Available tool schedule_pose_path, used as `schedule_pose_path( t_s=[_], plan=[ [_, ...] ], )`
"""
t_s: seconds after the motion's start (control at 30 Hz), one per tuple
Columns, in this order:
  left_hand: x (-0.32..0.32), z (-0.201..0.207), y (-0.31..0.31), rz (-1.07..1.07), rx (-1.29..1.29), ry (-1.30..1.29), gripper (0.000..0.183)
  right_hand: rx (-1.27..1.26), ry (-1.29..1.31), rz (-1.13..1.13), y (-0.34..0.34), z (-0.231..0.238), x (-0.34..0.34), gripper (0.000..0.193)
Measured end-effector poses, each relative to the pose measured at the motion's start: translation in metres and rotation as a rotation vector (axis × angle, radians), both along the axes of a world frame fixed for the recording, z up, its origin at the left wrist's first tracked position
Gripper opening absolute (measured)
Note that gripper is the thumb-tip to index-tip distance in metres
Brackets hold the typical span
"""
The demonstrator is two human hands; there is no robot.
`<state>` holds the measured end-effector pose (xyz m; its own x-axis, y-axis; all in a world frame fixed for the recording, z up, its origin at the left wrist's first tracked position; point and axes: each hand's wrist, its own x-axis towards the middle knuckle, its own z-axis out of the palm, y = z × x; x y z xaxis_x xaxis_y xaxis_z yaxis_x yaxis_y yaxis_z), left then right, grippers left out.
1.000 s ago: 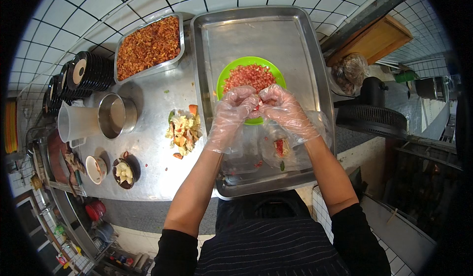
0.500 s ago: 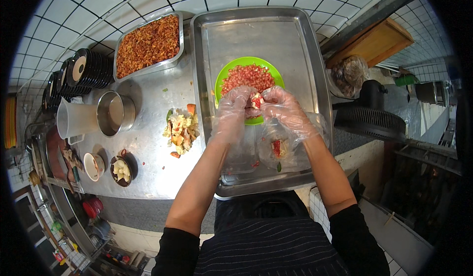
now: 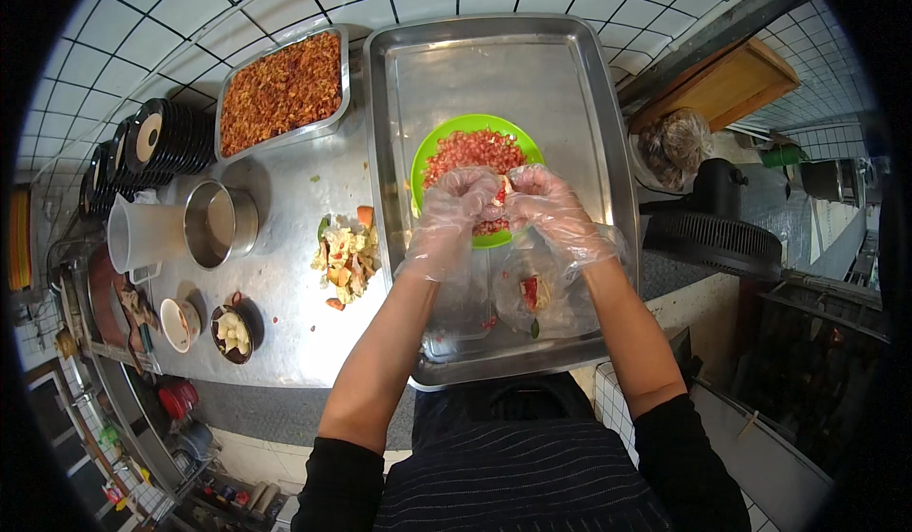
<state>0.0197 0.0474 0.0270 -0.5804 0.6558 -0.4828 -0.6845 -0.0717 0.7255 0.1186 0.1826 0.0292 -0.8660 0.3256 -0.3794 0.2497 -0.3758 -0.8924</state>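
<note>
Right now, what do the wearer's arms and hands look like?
Left hand and right hand: thin, clear, crinkled plastic gloves with loose cuffs around the wrists. Forearms bare; plain black sleeves end near the elbows. No cables or markings visible.

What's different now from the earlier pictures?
Between the left hand and right hand, the fruit piece shows less of its red face than half a second ago. Nothing was visibly taken or released. The green plate and other fruit piece stayed put.
</note>
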Motion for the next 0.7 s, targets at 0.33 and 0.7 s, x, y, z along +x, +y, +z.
schedule_pose_path(
  t_s=[0.33, 0.7],
  plan=[
    [-0.004, -0.006, -0.004, -0.046, 0.081, 0.092, 0.011, -0.080, 0.020, 0.031, 0.004, 0.002, -0.002, 0.021],
    [-0.001, -0.002, -0.002, 0.027, 0.081, 0.126, 0.009, -0.102, -0.044, 0.009, 0.000, 0.005, -0.006, 0.023]
  ],
)
